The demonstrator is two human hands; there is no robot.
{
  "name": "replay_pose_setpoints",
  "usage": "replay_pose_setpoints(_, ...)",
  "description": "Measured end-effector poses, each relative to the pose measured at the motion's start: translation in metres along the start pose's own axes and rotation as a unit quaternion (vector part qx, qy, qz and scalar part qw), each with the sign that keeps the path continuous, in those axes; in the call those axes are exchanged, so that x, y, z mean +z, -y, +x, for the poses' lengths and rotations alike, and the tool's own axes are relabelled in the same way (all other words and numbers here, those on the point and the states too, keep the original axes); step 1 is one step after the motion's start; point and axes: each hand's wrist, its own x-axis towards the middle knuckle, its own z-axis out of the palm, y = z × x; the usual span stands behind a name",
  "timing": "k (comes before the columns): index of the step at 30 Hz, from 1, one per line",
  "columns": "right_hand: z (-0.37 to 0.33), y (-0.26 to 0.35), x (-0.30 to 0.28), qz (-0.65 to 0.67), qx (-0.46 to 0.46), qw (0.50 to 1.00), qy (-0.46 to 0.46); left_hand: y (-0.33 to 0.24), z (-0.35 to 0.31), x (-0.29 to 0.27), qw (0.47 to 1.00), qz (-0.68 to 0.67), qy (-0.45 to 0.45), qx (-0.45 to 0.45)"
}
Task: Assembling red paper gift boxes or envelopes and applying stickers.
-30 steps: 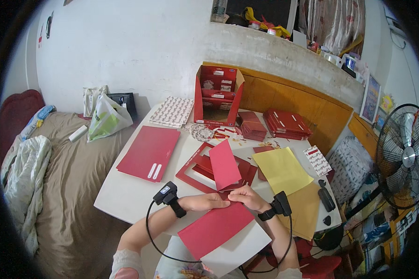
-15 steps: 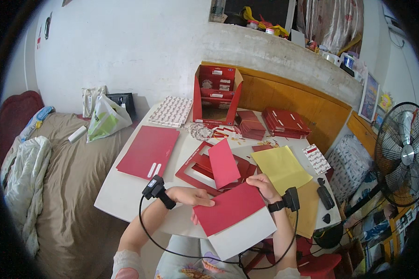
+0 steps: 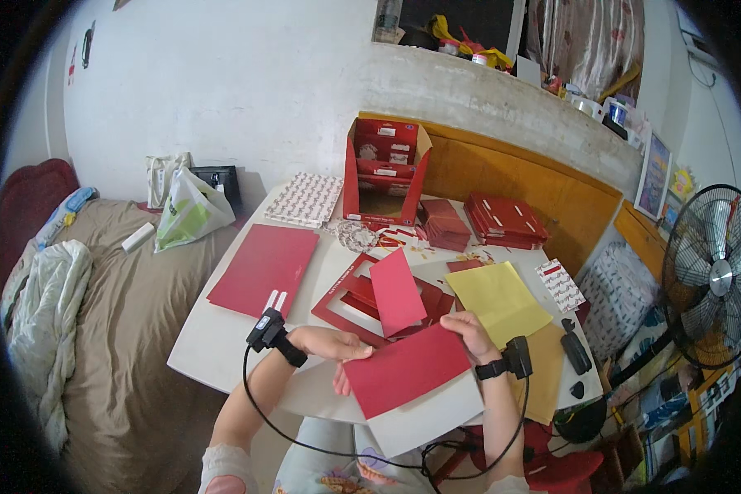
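Note:
A sheet of card, red on its upper panel [image 3: 407,372] and white on the lower panel [image 3: 424,424], hangs over my lap at the table's near edge. At its left corner my left hand [image 3: 331,346] pinches it, thumb on top. My right hand [image 3: 471,336] grips the upper right corner, thumb over the red face. Just beyond the sheet stands a pinkish-red folded card [image 3: 398,292], on top of red die-cut card frames [image 3: 331,305] lying flat.
A red sheet stack [image 3: 263,267] lies left on the white table [image 3: 202,342]. Behind are patterned sheets [image 3: 306,198], an upright red box [image 3: 384,185] and red card piles [image 3: 506,218]. Yellow paper [image 3: 500,300] lies right, near a standing fan [image 3: 716,276]. A cable [image 3: 329,451] links my wrist devices.
The sheet has tilted in my hands, so less of its white panel shows below the red one. Both hands keep their hold in nearly the same place.

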Motion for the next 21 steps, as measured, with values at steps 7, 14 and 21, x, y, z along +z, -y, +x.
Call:
replay_pose_setpoints(7,0.005,-0.019,0.044,-0.07,0.005,0.992,0.106,-0.018,0.025,0.028,0.98,-0.04,-0.195,0.016)
replay_pose_setpoints(14,0.01,-0.028,0.043,-0.083,-0.041,0.985,0.147,-0.005,0.041,0.021,0.995,-0.045,-0.084,0.043)
replay_pose_setpoints(21,0.003,-0.014,0.019,-0.11,-0.042,0.991,0.058,-0.013,0.025,0.031,0.989,-0.055,-0.116,0.075)
